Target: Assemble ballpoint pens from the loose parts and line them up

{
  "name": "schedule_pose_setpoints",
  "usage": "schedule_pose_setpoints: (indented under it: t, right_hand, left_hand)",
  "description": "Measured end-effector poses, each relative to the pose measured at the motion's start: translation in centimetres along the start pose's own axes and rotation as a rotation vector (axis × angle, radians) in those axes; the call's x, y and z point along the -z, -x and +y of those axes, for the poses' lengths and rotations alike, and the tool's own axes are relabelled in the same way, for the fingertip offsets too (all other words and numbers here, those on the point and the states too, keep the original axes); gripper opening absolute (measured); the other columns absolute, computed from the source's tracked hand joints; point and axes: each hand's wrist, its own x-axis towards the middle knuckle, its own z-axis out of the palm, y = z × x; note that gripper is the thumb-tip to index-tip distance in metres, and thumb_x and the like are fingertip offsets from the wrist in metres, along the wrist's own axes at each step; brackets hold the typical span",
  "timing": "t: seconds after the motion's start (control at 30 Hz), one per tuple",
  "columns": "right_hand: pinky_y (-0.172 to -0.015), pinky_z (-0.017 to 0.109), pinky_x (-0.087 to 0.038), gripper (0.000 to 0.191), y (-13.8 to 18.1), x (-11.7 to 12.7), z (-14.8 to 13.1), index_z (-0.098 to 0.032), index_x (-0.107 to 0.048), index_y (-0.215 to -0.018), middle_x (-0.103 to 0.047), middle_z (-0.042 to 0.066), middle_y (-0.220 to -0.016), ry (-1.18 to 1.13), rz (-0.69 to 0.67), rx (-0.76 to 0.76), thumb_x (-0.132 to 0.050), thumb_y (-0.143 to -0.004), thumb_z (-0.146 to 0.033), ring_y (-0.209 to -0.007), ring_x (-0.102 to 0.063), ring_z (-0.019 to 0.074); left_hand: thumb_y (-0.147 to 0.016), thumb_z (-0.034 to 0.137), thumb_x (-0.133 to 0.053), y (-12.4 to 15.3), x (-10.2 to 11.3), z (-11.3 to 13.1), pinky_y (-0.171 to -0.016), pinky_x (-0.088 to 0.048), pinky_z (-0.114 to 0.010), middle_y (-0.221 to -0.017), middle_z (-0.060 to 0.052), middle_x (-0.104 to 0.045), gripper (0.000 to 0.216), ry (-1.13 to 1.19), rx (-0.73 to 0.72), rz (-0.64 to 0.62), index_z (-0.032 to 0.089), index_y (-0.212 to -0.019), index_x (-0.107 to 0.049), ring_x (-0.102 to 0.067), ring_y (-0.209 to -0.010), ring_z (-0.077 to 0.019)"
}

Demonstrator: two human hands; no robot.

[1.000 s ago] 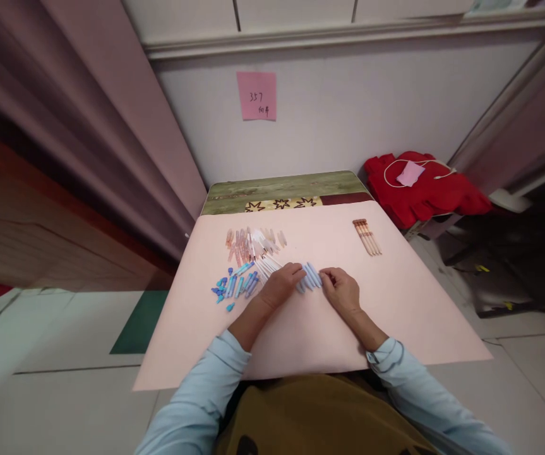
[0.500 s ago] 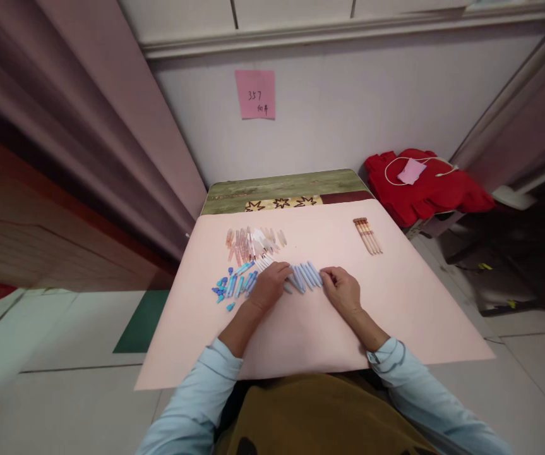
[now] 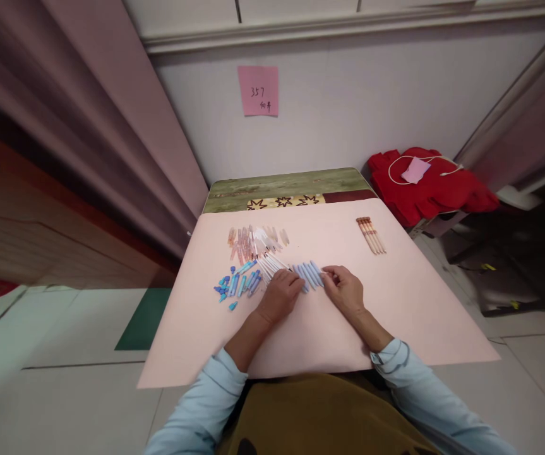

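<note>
Several light blue pen barrels [image 3: 311, 274] lie side by side in a slanted row on the pink sheet [image 3: 310, 335]. At the row's left end, my left hand [image 3: 282, 294] has its fingers bent together over the barrels, hiding some of them. My right hand [image 3: 347, 291] is at the right end, thumb and index finger closed at the outermost barrel. Thin white pen refills [image 3: 268, 265] are fanned out just behind my left hand. Further left are short blue tube pieces [image 3: 242, 284] and small dark blue caps [image 3: 222, 289].
Behind the refills lies a pile of clear brownish pen parts [image 3: 246, 243]. Several brown-topped pens [image 3: 371, 236] lie together at the right. The patterned table end [image 3: 281, 186] meets the wall, where a pink note [image 3: 258, 91] hangs. Red cloth [image 3: 428, 189] with a white cable sits beyond the right corner.
My left hand has moved right and slightly toward me, over the left end of the barrel row, uncovering more white refills. My right hand stays at the right end. The view has shifted slightly.
</note>
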Motion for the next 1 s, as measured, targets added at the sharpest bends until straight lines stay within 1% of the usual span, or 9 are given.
schedule_pose_setpoints:
  t: [0.1,0.2,0.33,0.47,0.57,0.67,0.8,0.9,1.0]
  right_hand:
    - [-0.064,0.025,-0.044,0.039,0.11,0.05,-0.25,-0.025,-0.064,-0.111,-0.068,0.002,-0.097,0.027,-0.018,0.051,-0.062,-0.081,-0.049,-0.067,-0.059,0.0132]
    - [-0.065,0.026,-0.045,0.049,0.19,0.02,-0.47,-0.024,-0.061,-0.117,-0.066,0.004,-0.107,0.114,-0.038,0.139,-0.064,-0.078,-0.055,-0.078,-0.063,0.0162]
    - [-0.065,0.026,-0.045,0.047,0.26,-0.09,-0.56,-0.025,-0.061,-0.115,-0.066,0.004,-0.109,0.195,-0.055,0.213,-0.064,-0.078,-0.055,-0.092,-0.063,0.0188]
    - [-0.065,0.025,-0.045,0.038,0.33,-0.02,-0.58,-0.025,-0.061,-0.112,-0.066,0.003,-0.106,0.191,-0.049,0.22,-0.06,-0.083,-0.05,-0.09,-0.063,0.0175]
    - [-0.064,0.025,-0.044,0.036,0.4,0.07,-0.64,-0.025,-0.06,-0.112,-0.066,0.003,-0.104,0.196,-0.053,0.225,-0.056,-0.085,-0.048,-0.087,-0.063,0.017]
    - [-0.064,0.025,-0.044,0.042,0.44,0.02,-0.73,-0.024,-0.059,-0.116,-0.065,0.005,-0.107,0.214,-0.056,0.237,-0.056,-0.085,-0.052,-0.09,-0.063,0.0177]
    - [-0.062,0.026,-0.045,0.056,0.45,-0.22,-0.79,-0.024,-0.058,-0.12,-0.063,0.006,-0.114,0.277,-0.077,0.267,-0.061,-0.078,-0.061,-0.09,-0.063,0.0193]
    - [-0.062,0.026,-0.045,0.058,0.43,-0.28,-0.72,-0.025,-0.058,-0.12,-0.063,0.007,-0.115,0.298,-0.085,0.278,-0.062,-0.077,-0.063,-0.091,-0.063,0.0202]
    - [-0.063,0.026,-0.046,0.056,0.38,-0.22,-0.54,-0.025,-0.058,-0.119,-0.064,0.007,-0.114,0.273,-0.076,0.273,-0.062,-0.078,-0.062,-0.091,-0.063,0.0199]
  left_hand:
    - [-0.091,0.018,-0.045,0.13,0.29,0.04,-0.106,-0.032,-0.048,-0.098,-0.008,-0.063,0.023,-0.033,-0.001,0.009,0.02,-0.108,-0.061,-0.056,-0.1,-0.0215]
    - [-0.091,0.019,-0.046,0.29,0.46,0.08,-0.108,-0.03,-0.048,-0.1,-0.007,-0.063,0.022,-0.034,0.008,0.016,0.02,-0.108,-0.06,-0.055,-0.103,-0.0211]
    - [-0.091,0.019,-0.046,0.34,0.5,-0.04,-0.109,-0.03,-0.046,-0.1,-0.007,-0.062,0.02,-0.022,0.01,0.01,0.02,-0.106,-0.059,-0.054,-0.104,-0.0211]
    - [-0.091,0.019,-0.045,0.33,0.51,-0.15,-0.107,-0.033,-0.046,-0.101,-0.008,-0.062,0.02,-0.014,0.008,0.017,0.02,-0.105,-0.058,-0.054,-0.104,-0.0216]
    - [-0.091,0.02,-0.045,0.22,0.41,-0.09,-0.103,-0.036,-0.045,-0.101,-0.008,-0.061,0.019,-0.003,0.001,0.015,0.02,-0.104,-0.058,-0.054,-0.102,-0.0221]
    - [-0.091,0.021,-0.046,0.05,0.17,0.01,-0.102,-0.037,-0.045,-0.099,-0.008,-0.061,0.018,-0.006,-0.008,0.009,0.019,-0.103,-0.058,-0.054,-0.1,-0.022]
    - [-0.091,0.02,-0.046,0.05,-0.06,0.04,-0.106,-0.033,-0.045,-0.098,-0.007,-0.061,0.017,-0.021,-0.001,0.004,0.02,-0.102,-0.058,-0.055,-0.099,-0.0208]
    - [-0.091,0.019,-0.045,0.18,-0.04,0.0,-0.107,-0.032,-0.046,-0.099,-0.006,-0.062,0.018,-0.019,0.01,0.002,0.021,-0.103,-0.058,-0.055,-0.1,-0.0204]
    - [-0.091,0.019,-0.045,0.26,0.05,-0.03,-0.108,-0.031,-0.045,-0.099,-0.006,-0.062,0.018,-0.019,0.008,0.001,0.021,-0.103,-0.058,-0.055,-0.1,-0.0202]
